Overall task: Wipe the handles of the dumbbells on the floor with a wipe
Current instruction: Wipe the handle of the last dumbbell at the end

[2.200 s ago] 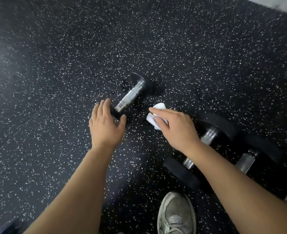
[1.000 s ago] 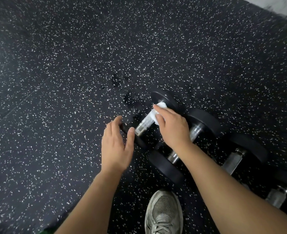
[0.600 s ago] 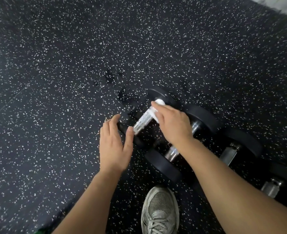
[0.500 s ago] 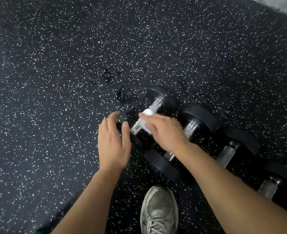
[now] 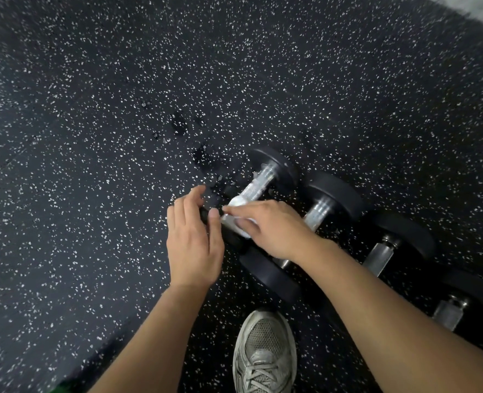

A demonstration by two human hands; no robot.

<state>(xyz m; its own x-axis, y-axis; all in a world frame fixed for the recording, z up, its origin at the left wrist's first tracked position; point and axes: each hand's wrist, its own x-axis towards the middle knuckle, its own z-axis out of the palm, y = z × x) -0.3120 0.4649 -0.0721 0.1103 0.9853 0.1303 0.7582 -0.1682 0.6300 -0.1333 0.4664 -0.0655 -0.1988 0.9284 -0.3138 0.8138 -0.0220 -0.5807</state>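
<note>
Several black dumbbells with chrome handles lie side by side on the speckled rubber floor. The leftmost, smallest dumbbell (image 5: 258, 184) points up and right. My right hand (image 5: 271, 226) holds a white wipe (image 5: 236, 219) pressed around the near end of that handle. My left hand (image 5: 192, 239) rests on the near black head of the same dumbbell, fingers curled over it. The second dumbbell (image 5: 321, 211) lies just right of it, partly under my right forearm. A third dumbbell (image 5: 385, 249) and a fourth dumbbell (image 5: 449, 310) follow to the right.
My grey sneaker (image 5: 264, 355) stands at the bottom centre, just below the dumbbells. Dark wet spots (image 5: 179, 127) mark the floor above my left hand. A pale floor edge (image 5: 473, 7) shows at the top right corner.
My right hand with the wipe has slid down the small dumbbell's handle from its far end to its near end. My left hand stays on the near head.
</note>
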